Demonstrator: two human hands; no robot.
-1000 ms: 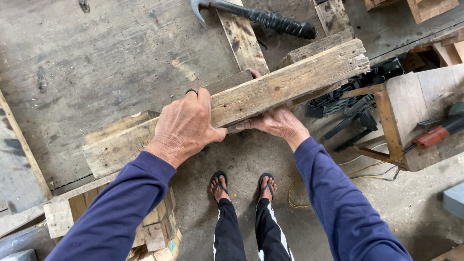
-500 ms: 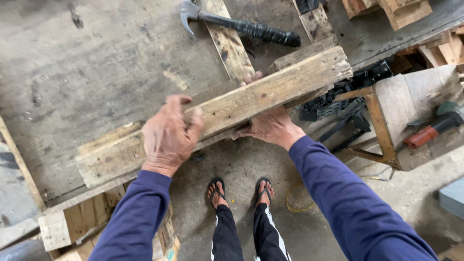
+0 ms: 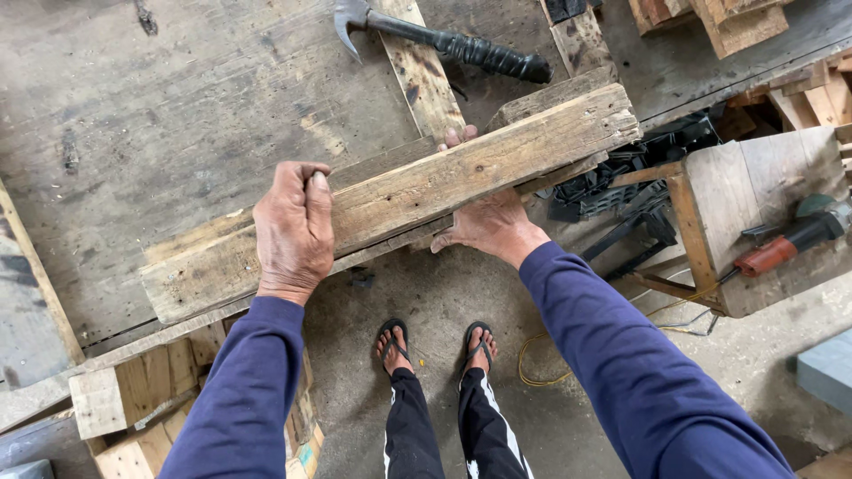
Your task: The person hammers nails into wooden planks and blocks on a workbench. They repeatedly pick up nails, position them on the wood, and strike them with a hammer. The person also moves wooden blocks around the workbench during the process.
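The weathered plank [image 3: 390, 200] is lifted at the workbench [image 3: 133, 133] edge below the claw hammer [image 3: 444, 35], left hand [image 3: 293, 231] fingers curled over it, right hand [image 3: 488, 222] gripping underneath; not yet set down.

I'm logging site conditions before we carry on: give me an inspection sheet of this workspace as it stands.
Surface: worn grey wooden bench, scuffed and stained.
Job's things: long rough timber beam lying slantwise at the bench edge.
Clutter: claw hammer on the bench; narrow plank under it; wood offcuts lower left.
Hands: left hand gripping the beam from above; right hand under the beam, fingertips showing past it.
Cables: yellow cord on the floor.
Surroundings: small wooden stand with an orange power tool; concrete floor; sandalled feet.
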